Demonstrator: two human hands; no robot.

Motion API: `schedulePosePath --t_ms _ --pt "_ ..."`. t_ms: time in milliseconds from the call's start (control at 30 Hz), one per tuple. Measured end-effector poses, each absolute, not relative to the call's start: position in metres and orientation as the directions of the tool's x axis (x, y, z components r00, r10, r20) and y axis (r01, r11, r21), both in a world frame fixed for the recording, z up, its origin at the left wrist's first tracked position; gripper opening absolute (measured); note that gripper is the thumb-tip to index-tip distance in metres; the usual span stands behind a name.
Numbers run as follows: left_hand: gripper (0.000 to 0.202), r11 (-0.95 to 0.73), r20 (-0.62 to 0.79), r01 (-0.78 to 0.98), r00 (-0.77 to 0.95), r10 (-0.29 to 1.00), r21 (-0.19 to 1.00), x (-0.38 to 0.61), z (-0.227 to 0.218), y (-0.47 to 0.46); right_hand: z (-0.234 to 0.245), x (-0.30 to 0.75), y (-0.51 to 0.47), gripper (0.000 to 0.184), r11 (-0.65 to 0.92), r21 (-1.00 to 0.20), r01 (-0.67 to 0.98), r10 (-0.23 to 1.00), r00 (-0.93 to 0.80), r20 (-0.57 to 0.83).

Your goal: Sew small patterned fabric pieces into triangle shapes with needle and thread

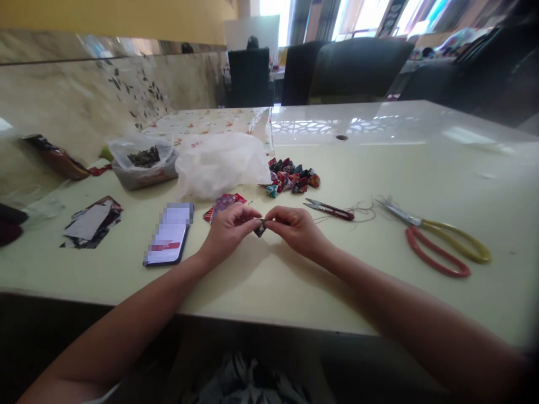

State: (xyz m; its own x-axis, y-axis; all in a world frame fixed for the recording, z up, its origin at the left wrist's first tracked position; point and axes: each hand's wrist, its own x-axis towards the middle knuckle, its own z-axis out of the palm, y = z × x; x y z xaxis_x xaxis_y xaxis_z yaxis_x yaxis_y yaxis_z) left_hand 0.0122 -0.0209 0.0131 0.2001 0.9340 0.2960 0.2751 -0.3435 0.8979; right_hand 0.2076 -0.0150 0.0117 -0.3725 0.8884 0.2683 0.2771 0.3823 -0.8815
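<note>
Head view: left fingers (248, 226) and right fingers (275, 225) pinch a dark, pointed fabric scrap (260, 230)

Dark scrap (260, 229) partly hidden behind fingertips (270, 224)

Pictured on a pale table (295, 294): a phone (170, 234), lit and lying face up. Seen beyond the far edge: dark chairs (362, 70) before bright windows (362, 18). Along the left: a marbled wall (67, 90) with a leaf pattern (155, 91).
</note>
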Motion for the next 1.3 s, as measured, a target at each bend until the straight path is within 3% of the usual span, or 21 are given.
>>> schedulePosePath --t_ms 100,400,500,633,733,1300 --pt "0.021 -0.281 0.245 0.18 0.201 0.949 0.943 0.012 0.012 -0.02 0.012 0.207 -0.016 0.02 0.375 -0.883 0.28 0.901 -0.334 0.277" --pt "0.013 -0.205 0.192 0.148 0.099 0.976 0.967 0.012 0.014 -0.021 0.012 0.208 -0.02 0.016 0.373 -0.863 0.34 0.915 -0.29 0.281" --pt "0.013 -0.19 0.183 0.162 0.057 0.982 0.968 0.012 0.014 -0.021 0.016 0.209 -0.024 0.01 0.464 -0.779 0.422 0.885 -0.25 0.392" --pt "0.015 -0.188 0.183 0.183 0.044 0.982 0.965 0.013 0.014 -0.021 0.018 0.208 -0.026 0.019 0.641 -0.624 0.447 0.765 -0.302 0.569" --pt "0.015 -0.182 0.174 0.184 0.056 0.983 0.966 0.014 0.015 -0.022 0.015 0.207 -0.026 0.018 0.683 -0.548 0.483 0.716 -0.295 0.632" --pt "0.016 -0.192 0.175 0.192 0.104 0.979 0.962 0.015 0.016 -0.025 0.011 0.205 -0.03 0.018 0.631 -0.558 0.539 0.764 -0.306 0.568"
